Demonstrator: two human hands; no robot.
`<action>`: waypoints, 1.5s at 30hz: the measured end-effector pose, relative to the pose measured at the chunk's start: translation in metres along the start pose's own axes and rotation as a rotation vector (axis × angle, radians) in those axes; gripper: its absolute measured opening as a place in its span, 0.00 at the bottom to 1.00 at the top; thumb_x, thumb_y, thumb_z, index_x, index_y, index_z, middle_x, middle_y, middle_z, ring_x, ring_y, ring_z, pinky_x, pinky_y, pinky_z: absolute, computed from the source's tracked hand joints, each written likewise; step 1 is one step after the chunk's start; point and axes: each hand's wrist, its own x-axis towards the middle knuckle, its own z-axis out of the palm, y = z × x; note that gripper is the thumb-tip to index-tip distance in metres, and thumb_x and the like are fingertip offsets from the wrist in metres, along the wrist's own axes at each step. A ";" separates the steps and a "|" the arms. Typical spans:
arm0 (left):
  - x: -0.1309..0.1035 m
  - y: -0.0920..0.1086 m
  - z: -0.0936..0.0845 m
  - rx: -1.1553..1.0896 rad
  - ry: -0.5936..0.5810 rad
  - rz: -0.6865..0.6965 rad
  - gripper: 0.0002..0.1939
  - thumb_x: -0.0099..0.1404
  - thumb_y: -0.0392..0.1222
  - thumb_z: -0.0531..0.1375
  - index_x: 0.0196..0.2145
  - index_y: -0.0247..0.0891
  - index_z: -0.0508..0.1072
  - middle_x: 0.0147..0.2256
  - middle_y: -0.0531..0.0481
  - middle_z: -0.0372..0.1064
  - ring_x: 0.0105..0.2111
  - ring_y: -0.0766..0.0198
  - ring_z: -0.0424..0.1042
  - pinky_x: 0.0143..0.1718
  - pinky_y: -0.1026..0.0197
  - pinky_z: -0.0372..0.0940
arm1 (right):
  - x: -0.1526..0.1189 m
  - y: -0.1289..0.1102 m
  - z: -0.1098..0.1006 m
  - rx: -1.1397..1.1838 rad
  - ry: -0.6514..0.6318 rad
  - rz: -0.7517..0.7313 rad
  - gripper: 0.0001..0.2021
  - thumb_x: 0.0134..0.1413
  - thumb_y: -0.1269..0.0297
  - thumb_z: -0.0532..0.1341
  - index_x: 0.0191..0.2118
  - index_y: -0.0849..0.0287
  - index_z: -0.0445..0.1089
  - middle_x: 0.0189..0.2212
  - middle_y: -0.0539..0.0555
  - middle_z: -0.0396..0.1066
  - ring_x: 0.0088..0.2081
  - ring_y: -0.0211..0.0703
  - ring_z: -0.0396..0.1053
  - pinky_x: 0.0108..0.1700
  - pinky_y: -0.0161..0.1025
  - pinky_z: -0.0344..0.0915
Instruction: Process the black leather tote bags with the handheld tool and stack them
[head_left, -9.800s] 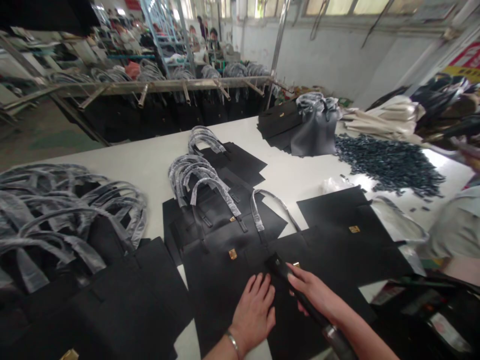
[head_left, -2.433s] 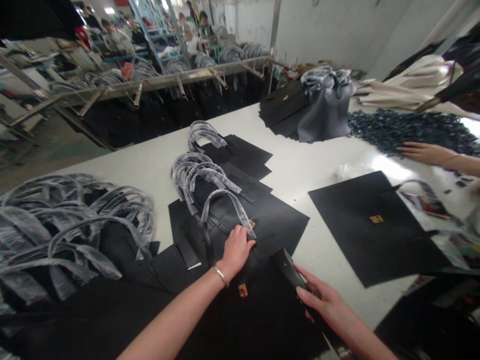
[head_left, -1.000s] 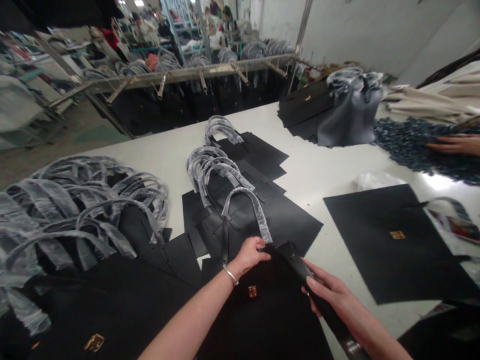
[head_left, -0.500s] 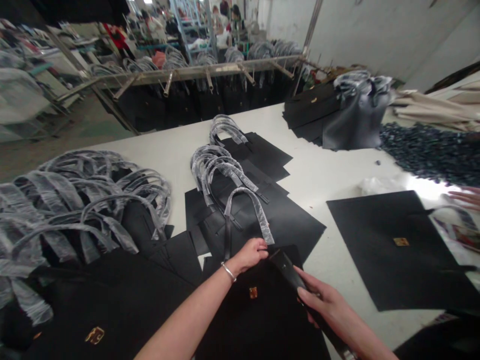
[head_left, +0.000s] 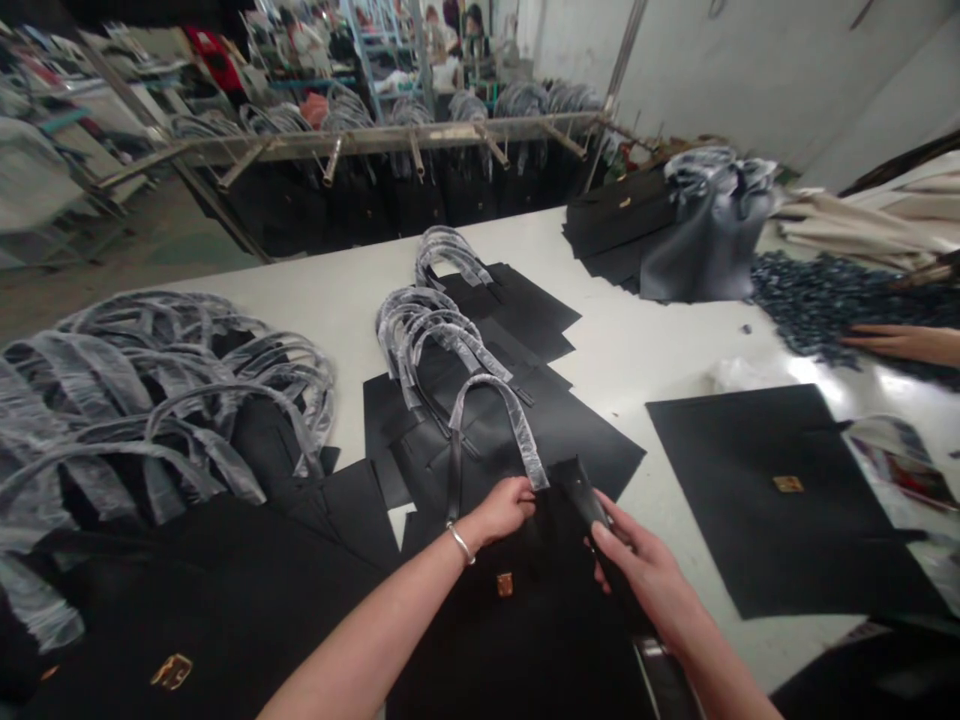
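Note:
A black bag panel (head_left: 465, 640) with a small gold clasp (head_left: 505, 584) lies in front of me. Its arched handle (head_left: 491, 385), partly wrapped in clear plastic, rises from the top edge. My left hand (head_left: 501, 512), with a silver bangle at the wrist, is closed at that edge, pinching the handle's lower right end. My right hand (head_left: 637, 560) grips a long black tool (head_left: 579, 492) with a broad, flat end; its exact kind does not show. The tool's tip is just right of my left fingers, apart from them.
Plastic-wrapped handles (head_left: 172, 390) crowd the left over black panels. More handled panels (head_left: 525, 310) overlap ahead. Another clasped panel (head_left: 750, 480) lies right. Beyond it, another person's hand (head_left: 911, 343) rests on small dark pieces (head_left: 817, 300). A metal rack (head_left: 375, 140) stands behind the white table (head_left: 300, 290).
The black tool's tip has swung right and up, away from my left fingers. My left hand stays at the handle's end. The other person's hand has moved onto the small dark pieces.

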 end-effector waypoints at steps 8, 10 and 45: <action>-0.043 -0.001 0.045 0.734 0.345 0.288 0.20 0.64 0.30 0.54 0.53 0.41 0.64 0.58 0.43 0.61 0.59 0.52 0.57 0.60 0.44 0.51 | -0.013 0.010 -0.054 -0.017 0.054 0.131 0.36 0.49 0.51 0.65 0.62 0.58 0.58 0.26 0.49 0.71 0.19 0.36 0.66 0.20 0.34 0.63; -0.055 -0.012 0.057 1.014 0.274 0.392 0.19 0.66 0.34 0.55 0.55 0.40 0.65 0.59 0.44 0.59 0.59 0.52 0.57 0.60 0.45 0.53 | -0.010 0.016 -0.055 -0.022 0.009 0.164 0.33 0.51 0.52 0.63 0.62 0.57 0.58 0.26 0.50 0.71 0.18 0.36 0.66 0.19 0.33 0.62; -0.011 -0.016 0.101 1.171 0.344 0.406 0.24 0.69 0.41 0.51 0.61 0.36 0.60 0.65 0.39 0.47 0.65 0.47 0.44 0.63 0.41 0.43 | -0.094 0.048 -0.112 0.071 0.271 0.232 0.34 0.49 0.50 0.66 0.61 0.54 0.61 0.26 0.49 0.73 0.20 0.38 0.68 0.20 0.33 0.63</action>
